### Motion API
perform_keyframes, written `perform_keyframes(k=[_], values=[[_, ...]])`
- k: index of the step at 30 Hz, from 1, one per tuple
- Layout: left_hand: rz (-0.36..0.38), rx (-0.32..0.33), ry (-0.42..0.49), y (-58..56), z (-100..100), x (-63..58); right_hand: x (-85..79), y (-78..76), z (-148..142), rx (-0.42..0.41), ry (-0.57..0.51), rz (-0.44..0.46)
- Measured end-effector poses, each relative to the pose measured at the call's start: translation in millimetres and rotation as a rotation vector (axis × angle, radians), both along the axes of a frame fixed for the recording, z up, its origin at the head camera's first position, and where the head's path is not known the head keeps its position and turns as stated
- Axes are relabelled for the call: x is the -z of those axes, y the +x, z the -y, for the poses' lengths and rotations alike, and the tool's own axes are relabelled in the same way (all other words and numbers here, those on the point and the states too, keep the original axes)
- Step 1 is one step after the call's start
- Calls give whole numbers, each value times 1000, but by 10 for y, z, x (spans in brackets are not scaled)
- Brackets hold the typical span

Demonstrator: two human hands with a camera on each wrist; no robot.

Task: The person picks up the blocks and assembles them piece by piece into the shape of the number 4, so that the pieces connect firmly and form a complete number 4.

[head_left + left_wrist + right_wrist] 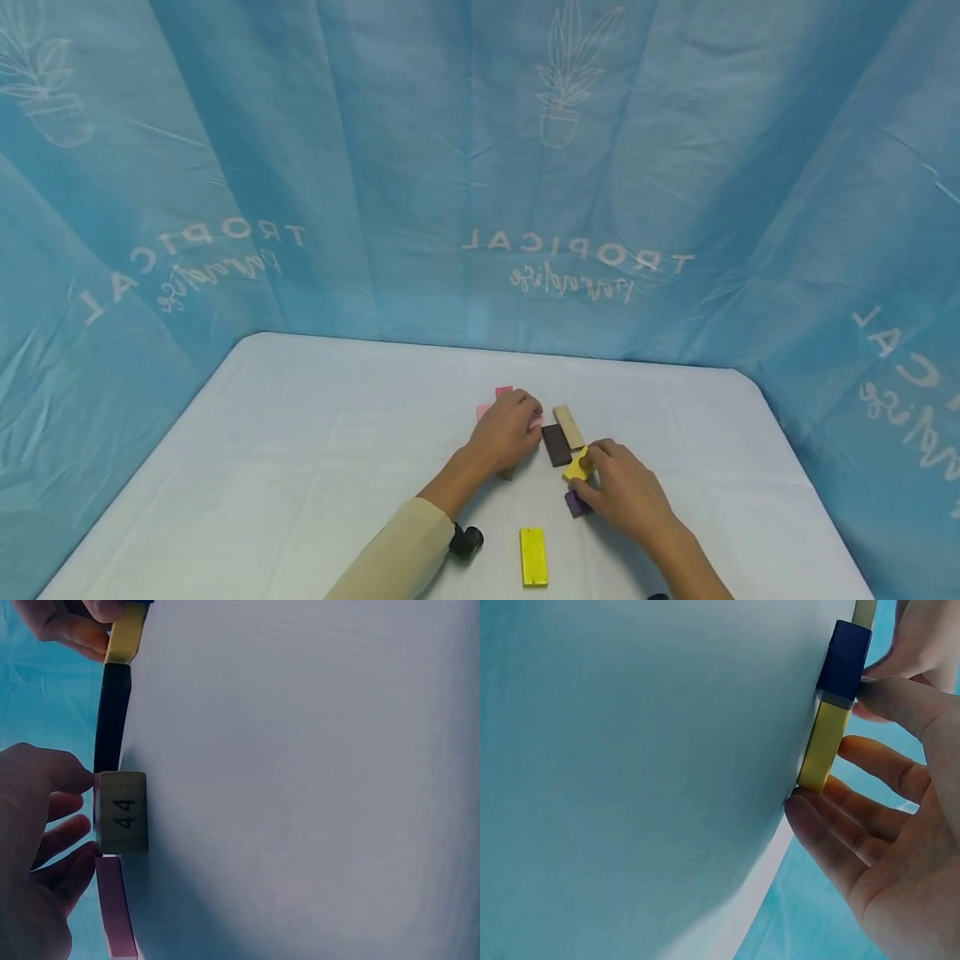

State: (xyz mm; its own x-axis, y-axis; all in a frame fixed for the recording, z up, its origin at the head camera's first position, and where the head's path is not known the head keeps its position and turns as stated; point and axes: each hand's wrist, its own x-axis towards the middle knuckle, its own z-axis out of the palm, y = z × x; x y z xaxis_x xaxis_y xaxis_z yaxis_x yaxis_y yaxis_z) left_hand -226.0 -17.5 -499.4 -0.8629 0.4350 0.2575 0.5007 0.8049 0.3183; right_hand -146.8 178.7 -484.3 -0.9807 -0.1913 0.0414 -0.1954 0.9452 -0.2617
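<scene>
My left hand (508,429) is over the group of blocks and pinches a pale pink block (536,422) between thumb and fingertips. In the left wrist view a wooden block (124,813) marked 44 stands in front, hiding most of the pink one. Another pink block (117,907) lies beside those fingers. My right hand (626,492) pinches a yellow block (577,468) at its ends. A dark purple block (576,504) lies close by its thumb; it looks dark blue in the right wrist view. Touching distance from the yellow block is a dark brown block (557,446).
A plain wooden block (568,427) lies behind the brown one, and a red-pink block (504,390) shows beyond my left hand. Nearer me, a second yellow block (534,557) lies alone on the white table (300,467). Blue curtain (420,167) surrounds the table's back and sides.
</scene>
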Motion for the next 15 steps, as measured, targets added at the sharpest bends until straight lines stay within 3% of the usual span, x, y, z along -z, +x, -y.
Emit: perform_keyframes(k=[15], values=[[-20,47,-13,-21,28,12,-14,2,14,6,-2,16]])
